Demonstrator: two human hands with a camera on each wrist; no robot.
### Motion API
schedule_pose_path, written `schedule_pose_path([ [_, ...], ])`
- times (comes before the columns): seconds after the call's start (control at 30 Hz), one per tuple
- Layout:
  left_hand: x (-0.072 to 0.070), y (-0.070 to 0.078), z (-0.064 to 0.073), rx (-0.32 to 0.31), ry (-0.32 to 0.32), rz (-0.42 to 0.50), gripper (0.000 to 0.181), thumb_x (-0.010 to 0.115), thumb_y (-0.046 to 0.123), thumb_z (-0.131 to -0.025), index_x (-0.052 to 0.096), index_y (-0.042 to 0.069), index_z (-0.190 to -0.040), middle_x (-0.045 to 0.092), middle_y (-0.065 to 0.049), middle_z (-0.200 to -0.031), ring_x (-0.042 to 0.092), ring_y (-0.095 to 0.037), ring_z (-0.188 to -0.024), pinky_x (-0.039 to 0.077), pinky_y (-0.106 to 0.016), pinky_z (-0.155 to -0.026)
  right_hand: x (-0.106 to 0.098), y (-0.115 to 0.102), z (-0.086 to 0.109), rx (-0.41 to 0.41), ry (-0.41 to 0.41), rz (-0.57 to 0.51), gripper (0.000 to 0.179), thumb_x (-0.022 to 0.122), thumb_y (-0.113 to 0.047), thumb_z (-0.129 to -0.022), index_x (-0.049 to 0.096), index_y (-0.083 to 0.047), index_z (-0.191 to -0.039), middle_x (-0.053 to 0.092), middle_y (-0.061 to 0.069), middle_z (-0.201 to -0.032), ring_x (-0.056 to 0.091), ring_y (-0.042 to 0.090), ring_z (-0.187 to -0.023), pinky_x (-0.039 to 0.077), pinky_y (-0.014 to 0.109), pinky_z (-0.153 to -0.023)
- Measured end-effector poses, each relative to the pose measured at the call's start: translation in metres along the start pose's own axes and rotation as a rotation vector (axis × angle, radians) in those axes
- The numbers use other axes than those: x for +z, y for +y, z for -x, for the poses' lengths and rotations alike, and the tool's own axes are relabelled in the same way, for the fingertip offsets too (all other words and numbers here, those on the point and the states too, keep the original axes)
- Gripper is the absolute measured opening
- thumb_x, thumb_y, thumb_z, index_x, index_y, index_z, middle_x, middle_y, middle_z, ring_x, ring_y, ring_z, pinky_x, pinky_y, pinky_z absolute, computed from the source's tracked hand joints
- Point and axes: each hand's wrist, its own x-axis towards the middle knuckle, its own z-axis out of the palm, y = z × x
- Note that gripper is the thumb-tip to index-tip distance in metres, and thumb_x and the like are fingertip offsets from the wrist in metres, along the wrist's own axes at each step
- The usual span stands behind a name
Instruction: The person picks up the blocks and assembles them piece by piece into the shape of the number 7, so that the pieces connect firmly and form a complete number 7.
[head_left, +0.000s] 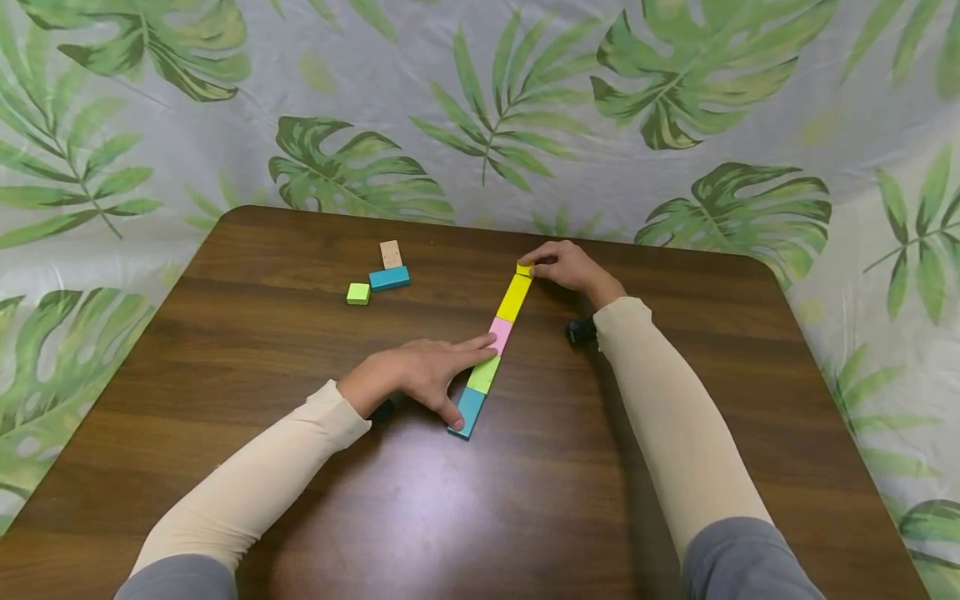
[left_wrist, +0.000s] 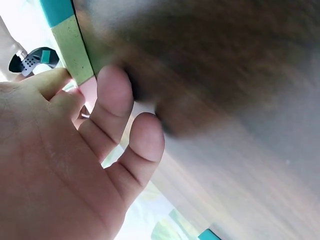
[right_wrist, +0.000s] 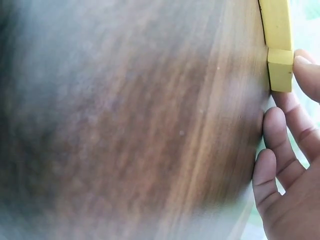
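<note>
Pinching yellow end block [right_wrist: 280,70]: right hand [head_left: 572,267] (left hand [head_left: 422,369] touches pink block [head_left: 502,331]).

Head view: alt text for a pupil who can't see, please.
A left hand rests along a row of blocks: teal block, light green block, pink block, yellow block. At the far end, the right hand pinches a small yellow block. Leftward on the brown table lie a lime block, a blue block and a pale wooden block.
</note>
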Motion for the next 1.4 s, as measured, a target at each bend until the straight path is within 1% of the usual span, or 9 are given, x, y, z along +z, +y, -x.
schedule_pose_path([
  [0.27, -0.0002, -0.0010, -0.0012, 0.007, 0.002, 0.007, 0.110, 0.079, 0.054, -0.077, 0.011, 0.031, -0.161, -0.005, 0.016, -0.168, 0.035, -0.022, -0.148, 0.040, -0.045, -0.109, 0.0007, 0.0007, -0.0018, 0.006, -0.006, -0.001, 0.030, 0.060, -0.014, -0.098, 0.070, -0.014, -0.126, 0.060, 0.012, -0.137, 0.051, 0.031, -0.129, 0.041, 0.050, -0.109],
  [0.43, -0.0006, -0.0011, -0.0008, 0.010, -0.008, 0.016, 0.110, 0.078, 0.054, -0.078, 0.011, 0.031, -0.161, -0.007, 0.016, -0.168, 0.032, -0.022, -0.150, 0.038, -0.045, -0.111, 0.0006, 0.0007, -0.0014, 0.003, -0.005, -0.011, 0.030, 0.061, -0.014, -0.098, 0.070, -0.013, -0.126, 0.061, 0.013, -0.136, 0.052, 0.031, -0.128, 0.041, 0.049, -0.109],
  [0.67, -0.0013, -0.0013, 0.0007, 0.025, -0.003, 0.022, 0.108, 0.078, 0.052, -0.079, 0.011, 0.029, -0.161, -0.006, 0.014, -0.168, 0.029, -0.022, -0.151, 0.034, -0.046, -0.116, 0.0008, 0.0014, -0.0010, 0.010, -0.001, -0.022, 0.030, 0.061, -0.015, -0.098, 0.070, -0.013, -0.126, 0.061, 0.012, -0.136, 0.054, 0.030, -0.126, 0.044, 0.048, -0.107],
  [0.8, -0.0016, -0.0013, 0.0018, 0.038, 0.003, 0.022, 0.106, 0.077, 0.050, -0.080, 0.013, 0.027, -0.161, -0.005, 0.012, -0.169, 0.030, -0.022, -0.151, 0.033, -0.047, -0.117, 0.0011, 0.0024, -0.0012, 0.017, -0.003, -0.023, 0.030, 0.061, -0.016, -0.098, 0.070, -0.014, -0.126, 0.061, 0.012, -0.136, 0.053, 0.030, -0.127, 0.043, 0.048, -0.108],
  [0.93, -0.0010, -0.0019, 0.0024, 0.044, 0.009, 0.013, 0.106, 0.077, 0.050, -0.080, 0.013, 0.027, -0.161, -0.005, 0.012, -0.169, 0.031, -0.022, -0.150, 0.034, -0.047, -0.116, 0.0013, 0.0021, -0.0010, 0.018, -0.003, -0.028, 0.030, 0.061, -0.016, -0.098, 0.070, -0.013, -0.126, 0.060, 0.012, -0.137, 0.053, 0.031, -0.127, 0.043, 0.048, -0.108],
  [1.1, -0.0012, -0.0020, 0.0020, 0.045, 0.008, 0.015, 0.105, 0.077, 0.049, -0.081, 0.013, 0.027, -0.161, -0.004, 0.012, -0.169, 0.030, -0.022, -0.151, 0.032, -0.047, -0.118, 0.0014, 0.0023, -0.0004, 0.020, -0.002, -0.025, 0.030, 0.060, -0.016, -0.098, 0.069, -0.013, -0.127, 0.060, 0.012, -0.136, 0.054, 0.031, -0.126, 0.044, 0.049, -0.107],
  [1.27, -0.0022, -0.0025, 0.0018, 0.051, 0.012, 0.018, 0.104, 0.078, 0.048, -0.081, 0.015, 0.028, -0.161, -0.003, 0.011, -0.169, 0.033, -0.023, -0.150, 0.035, -0.046, -0.115, 0.0018, 0.0020, -0.0006, 0.010, -0.007, -0.019, 0.031, 0.060, -0.015, -0.098, 0.069, -0.013, -0.128, 0.060, 0.012, -0.136, 0.053, 0.030, -0.126, 0.043, 0.048, -0.107],
  [1.4, -0.0028, -0.0028, 0.0010, 0.044, 0.010, 0.008, 0.105, 0.078, 0.050, -0.080, 0.014, 0.029, -0.160, -0.003, 0.011, -0.169, 0.034, -0.023, -0.149, 0.037, -0.046, -0.113, 0.0011, 0.0017, 0.0002, 0.016, -0.007, -0.021, 0.031, 0.061, -0.015, -0.097, 0.069, -0.012, -0.128, 0.059, 0.012, -0.136, 0.053, 0.030, -0.126, 0.043, 0.048, -0.107],
])
